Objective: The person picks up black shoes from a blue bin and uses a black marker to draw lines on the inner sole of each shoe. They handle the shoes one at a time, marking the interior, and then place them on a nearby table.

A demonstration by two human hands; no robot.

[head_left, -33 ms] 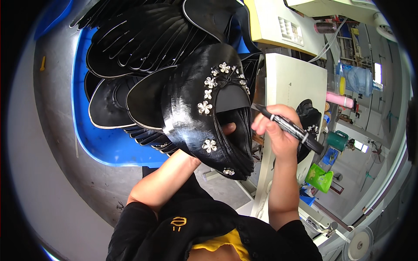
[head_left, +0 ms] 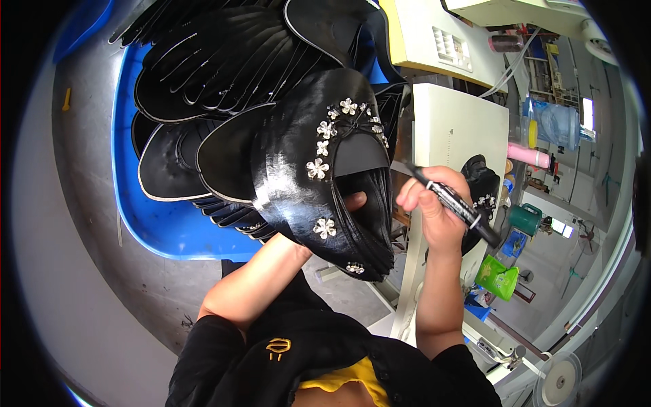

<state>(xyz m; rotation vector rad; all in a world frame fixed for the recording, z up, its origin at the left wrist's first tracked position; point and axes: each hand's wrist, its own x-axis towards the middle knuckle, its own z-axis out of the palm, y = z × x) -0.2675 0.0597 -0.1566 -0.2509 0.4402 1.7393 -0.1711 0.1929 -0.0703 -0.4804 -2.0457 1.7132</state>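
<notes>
A stack of glossy black shoe uppers (head_left: 281,159), trimmed with clear flower-shaped stones around the opening, is held up in front of me. My left hand (head_left: 355,201) grips the stack from below. Its thumb shows inside the opening, while the other fingers are hidden beneath the layers. My right hand (head_left: 441,214) is closed around a black marker pen (head_left: 456,202). The pen's thin tip points up and left, just to the right of the uppers' edge and apparently apart from it.
Behind the stack, a blue tray (head_left: 146,227) holds many more black uppers (head_left: 217,57). On the right stands a cream machine (head_left: 461,115), with another black upper (head_left: 480,183) on it. A green container (head_left: 497,277) and a large clear bottle (head_left: 556,123) are farther right.
My right hand and the marker pen have shifted slightly right, drawing the tip away from the uppers' edge. My left hand and the stack have hardly moved.
</notes>
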